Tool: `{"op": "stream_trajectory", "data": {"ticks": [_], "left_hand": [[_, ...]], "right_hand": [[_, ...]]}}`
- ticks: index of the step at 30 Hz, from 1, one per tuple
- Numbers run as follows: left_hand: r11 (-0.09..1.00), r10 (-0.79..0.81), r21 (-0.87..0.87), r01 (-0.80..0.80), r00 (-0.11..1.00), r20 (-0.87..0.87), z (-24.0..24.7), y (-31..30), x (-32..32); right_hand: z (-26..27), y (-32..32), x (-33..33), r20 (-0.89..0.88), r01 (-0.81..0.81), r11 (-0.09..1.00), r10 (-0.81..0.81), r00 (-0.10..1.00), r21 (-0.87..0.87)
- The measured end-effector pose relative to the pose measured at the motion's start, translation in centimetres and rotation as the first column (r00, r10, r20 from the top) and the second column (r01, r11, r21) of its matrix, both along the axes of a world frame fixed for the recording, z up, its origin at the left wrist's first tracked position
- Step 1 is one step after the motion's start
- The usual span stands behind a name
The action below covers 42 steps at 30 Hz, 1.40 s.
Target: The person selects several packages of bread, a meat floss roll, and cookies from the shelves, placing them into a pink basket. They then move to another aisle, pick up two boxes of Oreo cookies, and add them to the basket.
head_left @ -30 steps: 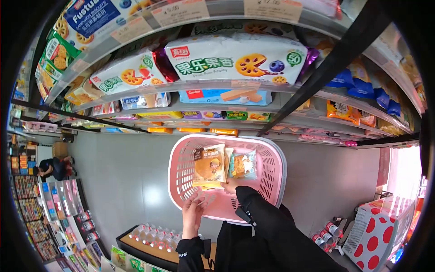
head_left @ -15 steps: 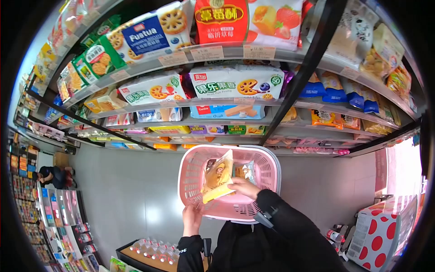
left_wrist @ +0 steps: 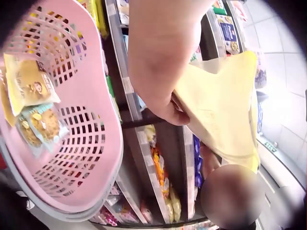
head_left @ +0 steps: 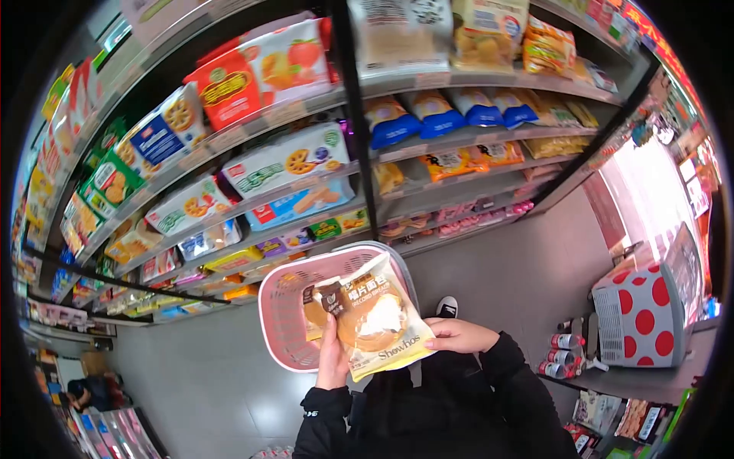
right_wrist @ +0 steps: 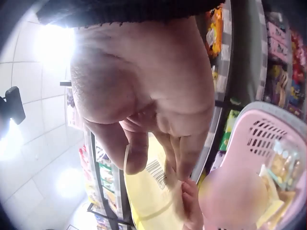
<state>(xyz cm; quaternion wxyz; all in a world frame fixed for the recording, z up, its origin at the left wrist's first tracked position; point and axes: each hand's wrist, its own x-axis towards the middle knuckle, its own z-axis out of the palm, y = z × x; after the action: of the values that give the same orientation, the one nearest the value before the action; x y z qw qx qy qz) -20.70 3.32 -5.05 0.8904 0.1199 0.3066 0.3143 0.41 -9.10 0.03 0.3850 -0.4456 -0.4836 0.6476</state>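
The pink basket (head_left: 284, 340) was leftmost, another packet (head_left: 312, 310) inside it. Your left hand (head_left: 332, 359) gripped the left edge of the bread bag (head_left: 382, 325), which masked the basket's near right corner from above; your right hand (head_left: 462, 336) pinched the bag's lower right corner. Loosened fingertips on smooth wrapping could drop it past the basket to the floor (head_left: 206, 359); hard squeezing could crush it.

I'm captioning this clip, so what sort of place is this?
Most likely a small grocery or snack shop: packaged snacks fill the shelves, what look like price labels line their edges, and a pink basket holds several packs.
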Motion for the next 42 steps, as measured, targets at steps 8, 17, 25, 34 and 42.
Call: {"op": "stream_trajectory", "data": {"ticks": [8,17,25,34,42], "left_hand": [[0.971,-0.125,0.199,0.135,0.99,-0.06,-0.5,-2.3,10.9],[0.97,-0.233,0.035,0.242,0.959,-0.162,-7.3,-7.7,27.5],[0.924,-0.377,-0.161,0.347,0.899,-0.223,-13.2,-7.3,37.2],[0.913,-0.406,-0.09,0.397,0.869,-0.284,-16.6,-2.9,47.3],[0.881,-0.431,0.05,0.47,0.842,-0.326,-20.9,3.1,57.5]], "right_hand": [[-4.3,-6.8,8.4,0.202,0.262,0.958,-0.236,0.951,-0.117],[-11.1,-13.9,22.4,0.222,0.474,0.823,-0.422,0.879,-0.312],[-15.6,-14.9,30.0,0.182,0.6,0.731,-0.574,0.798,-0.326],[-22.2,-10.1,36.3,-0.36,0.619,0.383,-0.918,0.169,-0.686],[-25.8,-3.8,44.1,-0.419,0.742,0.205,-0.901,-0.111,-0.638]]}}
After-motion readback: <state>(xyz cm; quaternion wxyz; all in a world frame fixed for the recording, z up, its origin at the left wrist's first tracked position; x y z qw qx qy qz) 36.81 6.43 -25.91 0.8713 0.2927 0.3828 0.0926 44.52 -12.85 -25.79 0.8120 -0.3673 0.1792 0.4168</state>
